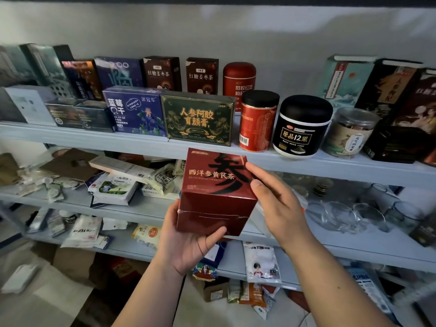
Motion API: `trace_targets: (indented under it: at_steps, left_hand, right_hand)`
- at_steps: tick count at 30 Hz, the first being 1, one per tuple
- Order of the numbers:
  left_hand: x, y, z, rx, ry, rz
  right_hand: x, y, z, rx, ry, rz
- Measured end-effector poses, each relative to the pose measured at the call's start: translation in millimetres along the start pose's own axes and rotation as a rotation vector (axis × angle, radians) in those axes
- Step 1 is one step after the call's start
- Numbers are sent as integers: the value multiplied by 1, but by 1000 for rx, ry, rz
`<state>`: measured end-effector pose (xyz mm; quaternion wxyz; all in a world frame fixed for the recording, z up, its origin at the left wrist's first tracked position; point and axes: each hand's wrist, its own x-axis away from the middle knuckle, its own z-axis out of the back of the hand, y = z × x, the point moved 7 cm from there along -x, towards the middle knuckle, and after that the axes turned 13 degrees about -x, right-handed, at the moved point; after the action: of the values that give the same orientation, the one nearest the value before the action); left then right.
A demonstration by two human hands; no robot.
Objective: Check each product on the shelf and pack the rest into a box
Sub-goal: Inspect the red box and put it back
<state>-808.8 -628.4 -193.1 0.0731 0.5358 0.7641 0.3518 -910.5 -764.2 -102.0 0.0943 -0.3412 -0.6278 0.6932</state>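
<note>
A dark red tea box (213,190) with black and gold lettering is held up in front of the pale blue shelf (70,135). My left hand (188,244) grips the box from below, thumb curled over its lower front edge. My right hand (273,197) holds the box's right side, thumb on the front face and fingers behind it. On the top shelf stand a green and gold box (198,118), a blue blueberry box (133,110), a red can (257,121) and a black-lidded jar (302,126).
Lower shelves carry loose sachets and packets (113,185) on the left and glassware (349,213) on the right. A cardboard box (70,263) and more packets (259,263) lie near the floor. Brown tea boxes (162,73) line the back row.
</note>
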Motion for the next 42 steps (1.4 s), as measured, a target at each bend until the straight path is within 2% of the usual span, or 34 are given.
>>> trace_targets:
  at_steps: [7,11,15,18,21,26,32,36,42]
  left_hand:
    - [-3,8,12,-60,143,-58]
    - [-5,17,19,-190,247,-76]
    - [-3,25,15,-307,273,-121]
    - [-2,37,8,-322,188,-217]
    - [-3,37,-4,-295,-15,-221]
    - [-7,37,0,-231,-71,-259]
    - [-5,34,-7,-273,-67,-256]
    - [0,43,-15,-457,2,-283]
    - [8,69,-33,-807,105,-385]
  right_hand:
    - [2,3,9,-149,-19,-29]
    - [6,-4,9,-48,-56,62]
    - [10,-8,10,34,-94,94]
    - [13,-13,10,165,-133,140]
    - [16,-19,6,265,-184,189]
    - [20,-21,-2,244,-261,204]
    - [21,-25,1,282,-253,217]
    - [22,-31,10,382,-246,214]
    - [14,-55,11,666,-432,159]
